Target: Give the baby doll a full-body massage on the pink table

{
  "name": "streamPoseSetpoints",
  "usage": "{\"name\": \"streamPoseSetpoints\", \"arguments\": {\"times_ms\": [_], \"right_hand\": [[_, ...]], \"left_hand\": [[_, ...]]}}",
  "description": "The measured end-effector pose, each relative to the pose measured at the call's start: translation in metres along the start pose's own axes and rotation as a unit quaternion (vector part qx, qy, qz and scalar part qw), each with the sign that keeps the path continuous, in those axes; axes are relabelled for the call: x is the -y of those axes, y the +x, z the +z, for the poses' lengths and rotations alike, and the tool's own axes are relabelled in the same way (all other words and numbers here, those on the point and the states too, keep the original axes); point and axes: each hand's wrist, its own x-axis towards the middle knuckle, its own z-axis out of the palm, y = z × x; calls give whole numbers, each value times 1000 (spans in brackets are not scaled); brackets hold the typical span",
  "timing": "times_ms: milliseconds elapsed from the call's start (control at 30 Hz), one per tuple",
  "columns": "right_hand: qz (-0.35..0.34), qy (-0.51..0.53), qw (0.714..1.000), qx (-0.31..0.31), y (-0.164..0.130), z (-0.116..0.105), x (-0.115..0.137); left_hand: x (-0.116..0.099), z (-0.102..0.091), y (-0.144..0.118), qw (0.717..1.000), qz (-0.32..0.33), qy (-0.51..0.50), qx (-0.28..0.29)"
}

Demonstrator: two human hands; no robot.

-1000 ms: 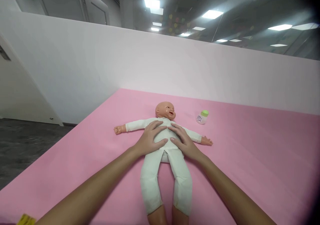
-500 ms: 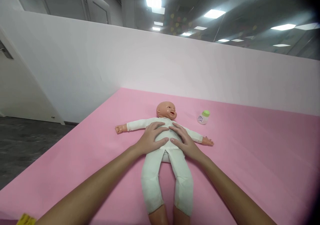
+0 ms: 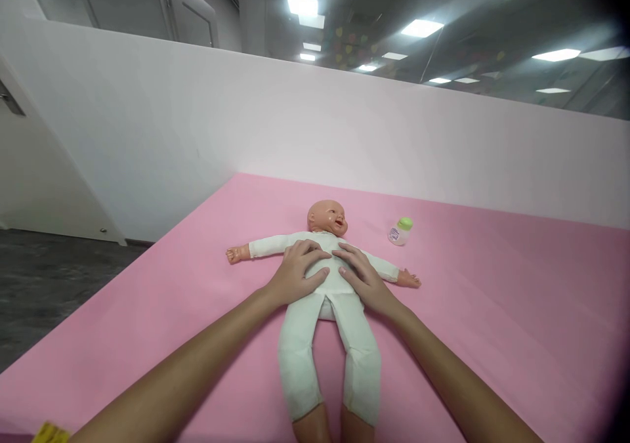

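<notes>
A baby doll (image 3: 329,279) with a white cloth body lies on its back, arms spread and head turned to the right. Across the left side of its torso rests my left hand (image 3: 298,272), open, its fingers pointing up towards the chest. My right hand (image 3: 363,277) lies open on the torso's right side, fingers apart and angled inward. The fingertips of both hands come close together over the chest, with a small gap between them. The doll's feet run out of the frame at the bottom.
The doll lies on a pink table top (image 3: 492,285). Right of its head stands a small clear bottle (image 3: 399,232) with a green cap. A white wall (image 3: 344,121) rises along the far edge. Something yellow (image 3: 50,433) shows at the lower left corner.
Both thumbs have drawn slightly apart over the doll's torso, and the left fingers are a little more bent. The doll and bottle have stayed in place.
</notes>
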Motion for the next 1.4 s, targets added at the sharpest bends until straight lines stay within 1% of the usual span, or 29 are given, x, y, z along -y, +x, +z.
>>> {"name": "streamPoseSetpoints", "arguments": {"times_ms": [133,300,467,900,1033,1200,1400], "right_hand": [[-1,-5,1000,3,0,-1,0],[7,-10,1000,20,-2,-3,4],[7,-11,1000,9,-1,-2,3],[-5,-12,1000,-5,0,1,1],[-2,-17,1000,5,-1,-1,2],[-13,-21,999,24,-2,-5,4],[4,-13,1000,19,-2,-4,6]], "left_hand": [[2,3,-2,1000,11,4,-7],[4,2,-2,1000,6,2,19],[4,0,-2,999,7,-4,34],[1,-1,0,1000,9,0,15],[1,-1,0,1000,6,-2,14],[3,1,-1,1000,10,-4,6],[4,2,-1,1000,17,-23,13]]}}
